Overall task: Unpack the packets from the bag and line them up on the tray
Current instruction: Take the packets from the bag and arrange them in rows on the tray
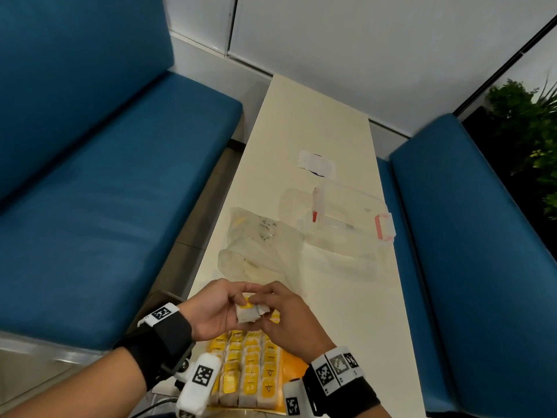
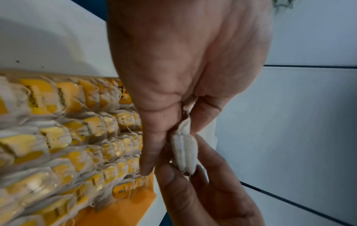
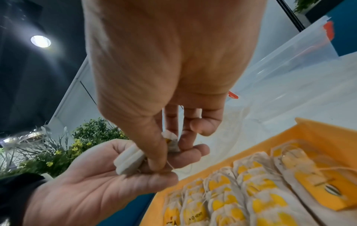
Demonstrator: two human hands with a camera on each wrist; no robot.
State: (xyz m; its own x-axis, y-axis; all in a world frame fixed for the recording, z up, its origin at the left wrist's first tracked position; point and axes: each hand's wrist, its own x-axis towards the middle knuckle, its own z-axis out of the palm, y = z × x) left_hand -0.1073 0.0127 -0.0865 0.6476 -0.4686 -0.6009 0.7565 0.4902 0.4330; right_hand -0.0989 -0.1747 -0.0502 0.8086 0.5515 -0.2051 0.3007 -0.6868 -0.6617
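Both hands meet above the far end of the orange tray [image 1: 294, 365], which holds rows of white packets with yellow tags [image 1: 247, 369]. My left hand [image 1: 241, 298] cradles a white packet [image 1: 247, 313] between thumb and fingers. My right hand [image 1: 266, 300] pinches its yellow-tagged end with thumb and fingertips. In the left wrist view, the packet [image 2: 185, 152] stands on edge between the left hand [image 2: 173, 140] and right hand [image 2: 195, 174]. The right wrist view shows the packet [image 3: 129, 162], a thin string, the right hand [image 3: 170, 154] and left hand [image 3: 173, 165]. The clear bag [image 1: 256, 245] lies crumpled beyond.
A clear plastic box [image 1: 346, 218] with red latches stands on the narrow cream table [image 1: 316, 125], right of the bag. A white paper slip [image 1: 316, 161] lies farther back. Blue benches [image 1: 105, 176] flank the table. A plant [image 1: 530, 131] stands at far right.
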